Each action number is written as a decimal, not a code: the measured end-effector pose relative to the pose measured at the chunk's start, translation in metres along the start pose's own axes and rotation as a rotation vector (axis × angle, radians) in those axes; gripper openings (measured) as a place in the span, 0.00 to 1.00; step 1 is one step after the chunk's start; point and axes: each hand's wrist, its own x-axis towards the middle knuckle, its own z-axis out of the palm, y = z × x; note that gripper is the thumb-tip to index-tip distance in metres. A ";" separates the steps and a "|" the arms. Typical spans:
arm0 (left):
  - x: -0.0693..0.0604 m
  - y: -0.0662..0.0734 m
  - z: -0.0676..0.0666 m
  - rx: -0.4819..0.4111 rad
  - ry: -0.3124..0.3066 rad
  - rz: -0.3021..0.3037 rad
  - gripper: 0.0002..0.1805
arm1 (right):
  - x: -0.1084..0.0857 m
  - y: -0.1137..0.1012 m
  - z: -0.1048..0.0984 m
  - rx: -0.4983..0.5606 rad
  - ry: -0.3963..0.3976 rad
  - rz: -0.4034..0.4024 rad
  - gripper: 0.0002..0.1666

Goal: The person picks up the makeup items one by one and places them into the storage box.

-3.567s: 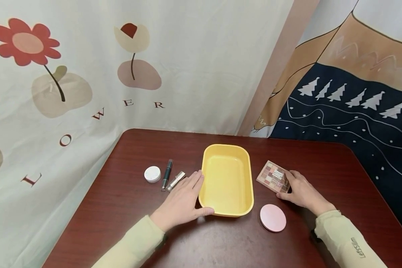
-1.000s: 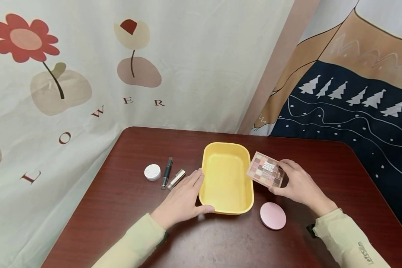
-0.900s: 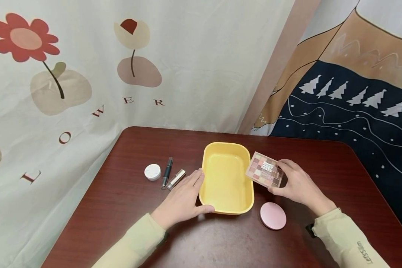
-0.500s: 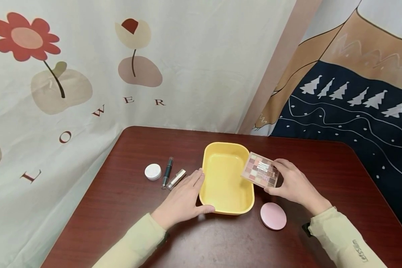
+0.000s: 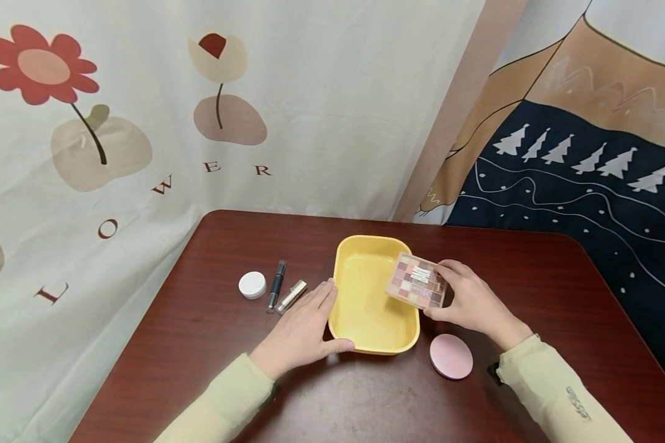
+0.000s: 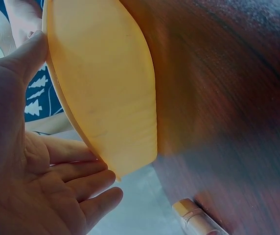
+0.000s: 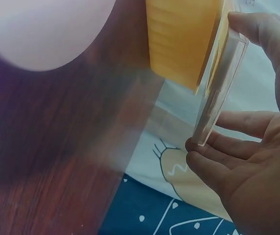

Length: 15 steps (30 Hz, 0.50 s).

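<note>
Printed cloth (image 5: 332,123) hangs across the top of the frame behind the dark red table (image 5: 172,344). At lower centre the left hand (image 5: 302,335) rests with fingers extended, thumb spread, against the yellow tray (image 5: 360,320). From lower right, the right hand (image 5: 471,301) pinches the palette (image 5: 412,283) over the tray's right rim, hiding part of it. Sleeves (image 5: 221,397) are cut off below.

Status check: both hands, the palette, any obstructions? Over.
Left hand touching rim of yellow tray. Right hand gripping palette, above tray's right rim. Nothing seen blocking it; pink round case beside tray.
</note>
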 end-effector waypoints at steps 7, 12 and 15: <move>-0.001 -0.001 0.000 -0.003 -0.001 -0.001 0.59 | 0.008 -0.005 0.005 0.002 -0.003 -0.023 0.51; -0.001 0.000 0.001 -0.014 0.000 -0.005 0.58 | 0.015 -0.008 0.010 0.007 -0.010 -0.039 0.52; -0.001 0.000 0.001 -0.014 0.007 -0.004 0.57 | 0.018 -0.011 0.011 0.008 -0.027 -0.037 0.52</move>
